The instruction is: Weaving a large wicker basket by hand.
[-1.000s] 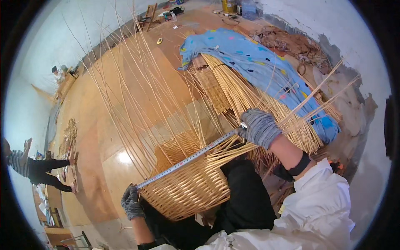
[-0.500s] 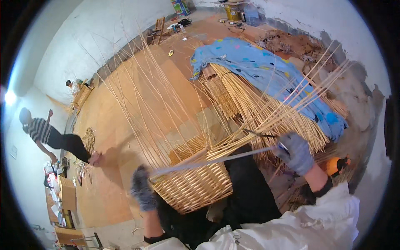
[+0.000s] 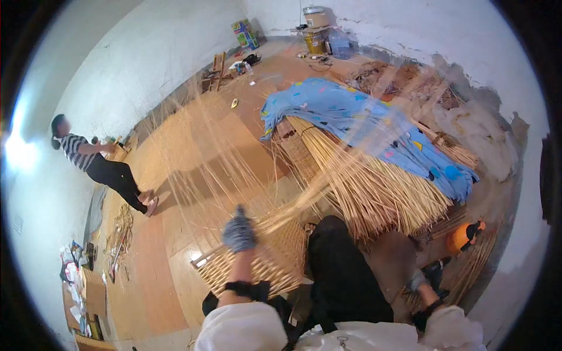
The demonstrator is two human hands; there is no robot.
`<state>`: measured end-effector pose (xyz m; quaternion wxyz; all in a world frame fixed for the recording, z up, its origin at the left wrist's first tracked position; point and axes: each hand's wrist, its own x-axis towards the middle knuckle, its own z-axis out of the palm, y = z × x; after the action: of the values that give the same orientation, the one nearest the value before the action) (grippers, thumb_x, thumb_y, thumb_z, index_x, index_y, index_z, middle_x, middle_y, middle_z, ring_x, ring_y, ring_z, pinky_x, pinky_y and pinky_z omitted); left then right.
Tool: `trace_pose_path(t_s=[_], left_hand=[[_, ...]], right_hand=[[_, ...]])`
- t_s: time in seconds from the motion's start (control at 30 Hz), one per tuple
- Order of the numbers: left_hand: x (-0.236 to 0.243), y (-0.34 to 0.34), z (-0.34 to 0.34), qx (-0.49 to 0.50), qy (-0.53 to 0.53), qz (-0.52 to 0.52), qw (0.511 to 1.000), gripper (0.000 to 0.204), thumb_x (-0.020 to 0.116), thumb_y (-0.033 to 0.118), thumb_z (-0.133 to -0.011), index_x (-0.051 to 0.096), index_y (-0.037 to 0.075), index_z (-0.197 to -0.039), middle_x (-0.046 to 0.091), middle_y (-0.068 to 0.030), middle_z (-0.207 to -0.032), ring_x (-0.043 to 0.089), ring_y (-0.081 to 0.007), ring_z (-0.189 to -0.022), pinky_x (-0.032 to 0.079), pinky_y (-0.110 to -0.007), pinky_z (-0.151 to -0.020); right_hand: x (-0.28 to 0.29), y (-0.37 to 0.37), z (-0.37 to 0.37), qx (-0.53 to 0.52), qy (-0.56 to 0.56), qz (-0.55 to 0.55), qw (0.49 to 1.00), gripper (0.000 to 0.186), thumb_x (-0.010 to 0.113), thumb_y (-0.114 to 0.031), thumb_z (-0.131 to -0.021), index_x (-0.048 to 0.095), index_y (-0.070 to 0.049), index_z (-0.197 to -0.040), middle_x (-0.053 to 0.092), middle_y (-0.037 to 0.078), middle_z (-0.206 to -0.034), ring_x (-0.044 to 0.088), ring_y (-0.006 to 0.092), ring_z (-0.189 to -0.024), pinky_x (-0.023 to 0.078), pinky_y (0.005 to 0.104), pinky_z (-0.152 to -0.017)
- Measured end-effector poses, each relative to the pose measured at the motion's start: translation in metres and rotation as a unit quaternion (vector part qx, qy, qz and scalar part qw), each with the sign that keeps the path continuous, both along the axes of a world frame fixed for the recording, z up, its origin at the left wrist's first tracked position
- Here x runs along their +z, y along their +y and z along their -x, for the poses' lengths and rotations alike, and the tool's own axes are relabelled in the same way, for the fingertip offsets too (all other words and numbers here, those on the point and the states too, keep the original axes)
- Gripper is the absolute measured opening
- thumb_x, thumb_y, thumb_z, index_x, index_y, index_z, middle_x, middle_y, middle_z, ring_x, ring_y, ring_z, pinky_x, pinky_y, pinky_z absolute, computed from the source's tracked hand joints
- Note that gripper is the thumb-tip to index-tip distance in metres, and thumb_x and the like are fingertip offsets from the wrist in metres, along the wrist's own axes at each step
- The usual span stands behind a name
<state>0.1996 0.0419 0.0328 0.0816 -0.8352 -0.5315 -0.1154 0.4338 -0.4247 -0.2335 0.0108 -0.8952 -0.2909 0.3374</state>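
Observation:
A half-woven wicker basket (image 3: 249, 272) rests tilted against my lap, its long upright willow rods blurred by movement. My left hand (image 3: 240, 232), in a grey knitted glove, is closed at the basket's upper edge by the base of the rods. Down to the right of my knee is my right hand (image 3: 417, 281), also gloved. Its fingers are smeared and partly hidden, so what it holds cannot be made out. Beside it lie a dark object (image 3: 436, 272) and a blurred brown shape (image 3: 393, 257).
A large bundle of peeled rods (image 3: 380, 199) lies ahead on the right, partly under a blue patterned cloth (image 3: 351, 111). An orange bottle (image 3: 465, 236) stands at right. On the left a person in a striped top (image 3: 88, 155) stands near rod scraps (image 3: 120, 231).
The tape measure stretched between my hands is gone from view. My left hand moved up and right onto the basket; my right hand dropped beside my knee. The person at left moved and turned.

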Motion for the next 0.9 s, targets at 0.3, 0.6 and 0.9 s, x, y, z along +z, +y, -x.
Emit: trace_pose_path(t_s=[0.3, 0.6, 0.9], left_hand=[[0.078, 0.092, 0.287, 0.017, -0.791, 0.099, 0.604, 0.045, 0.037, 0.026, -0.087, 0.034, -0.005, -0.119, 0.048, 0.0022, -0.07, 0.04, -0.0049, -0.056, 0.034, -0.02, -0.047], [0.112, 0.062, 0.351, -0.058, -0.814, 0.158, 0.556, 0.045, 0.038, 0.027, -0.087, 0.035, -0.006, -0.118, 0.047, 0.0019, -0.068, 0.039, -0.0051, -0.054, 0.033, -0.02, -0.047], [0.077, 0.105, 0.272, -0.122, -0.787, 0.325, 0.51, 0.045, 0.039, 0.027, -0.086, 0.036, -0.007, -0.116, 0.046, 0.0017, -0.065, 0.038, -0.0053, -0.052, 0.033, -0.019, -0.046]], right_hand=[[0.266, 0.318, -0.031, 0.05, -0.007, -0.415, 0.908, 0.05, 0.05, -0.047, -0.075, 0.049, -0.002, -0.098, 0.052, 0.019, -0.097, 0.051, 0.031, -0.091, 0.04, 0.0336, -0.079], [0.323, 0.404, -0.015, -0.049, 0.295, -0.377, 0.877, 0.042, 0.05, -0.042, -0.078, 0.052, -0.012, -0.107, 0.053, 0.007, -0.105, 0.047, 0.0205, -0.099, 0.038, 0.0378, -0.079], [0.43, 0.42, -0.025, 0.099, -0.127, -0.464, 0.871, 0.056, 0.037, -0.052, -0.076, 0.053, -0.006, -0.105, 0.05, 0.021, -0.108, 0.048, 0.0328, -0.1, 0.036, 0.0386, -0.085]])
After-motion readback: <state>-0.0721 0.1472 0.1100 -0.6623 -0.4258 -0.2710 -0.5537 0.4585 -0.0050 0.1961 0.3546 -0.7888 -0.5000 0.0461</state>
